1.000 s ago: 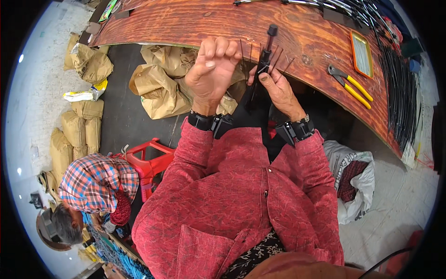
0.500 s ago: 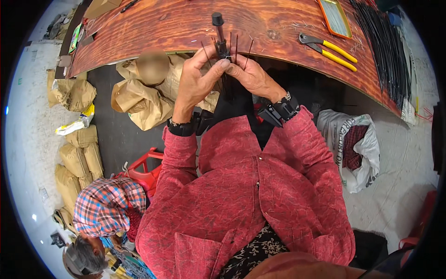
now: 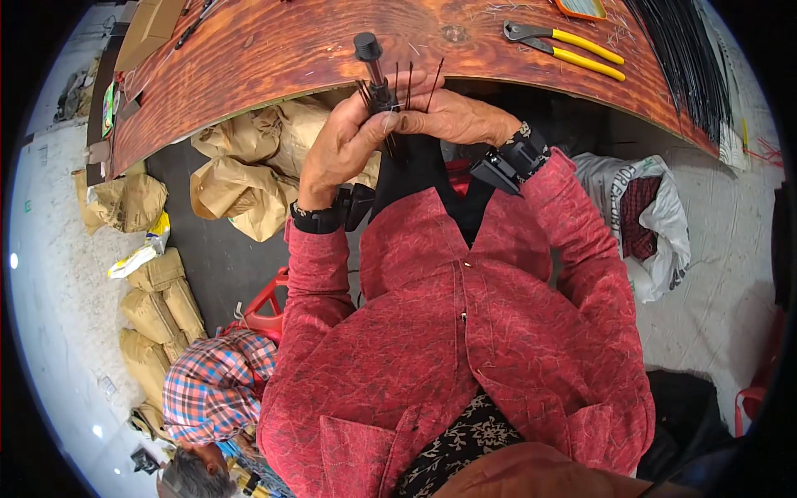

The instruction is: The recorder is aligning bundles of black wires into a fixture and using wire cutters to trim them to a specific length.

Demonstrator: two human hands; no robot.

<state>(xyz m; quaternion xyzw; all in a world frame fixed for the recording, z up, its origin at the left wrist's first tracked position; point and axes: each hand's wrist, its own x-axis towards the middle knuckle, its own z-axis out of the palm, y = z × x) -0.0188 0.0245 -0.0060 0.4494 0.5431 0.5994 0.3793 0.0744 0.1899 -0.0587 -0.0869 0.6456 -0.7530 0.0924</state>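
Note:
Both hands are raised at the table's front edge, around a slim dark rod (image 3: pixel 376 71) topped by a ridged black knob. Thin dark wires (image 3: pixel 409 87) stick up on either side of the rod. My left hand (image 3: pixel 344 141) is closed around the rod's lower part, its thumb pressed against the black collar. From the other side, my right hand (image 3: pixel 457 118) holds the same piece, thumb near the left thumb, fingers fairly straight and reaching behind the rod and wires. The piece's lower end drops below my hands and blends into dark clothing.
The wooden table (image 3: pixel 274 50) bears yellow-handled cutting pliers (image 3: pixel 573 50), an orange-rimmed tray (image 3: pixel 581 8), a bundle of long black strips (image 3: pixel 685 70) and a cardboard box (image 3: pixel 149 33). Crumpled brown paper (image 3: pixel 249 174) lies below. A white bag (image 3: pixel 656 224) is at right; another person (image 3: pixel 212 382) at lower left.
My right hand's fingers have straightened and extended leftward behind the rod. The rod has shifted slightly left and down in view. The whole view has shifted, with the table higher.

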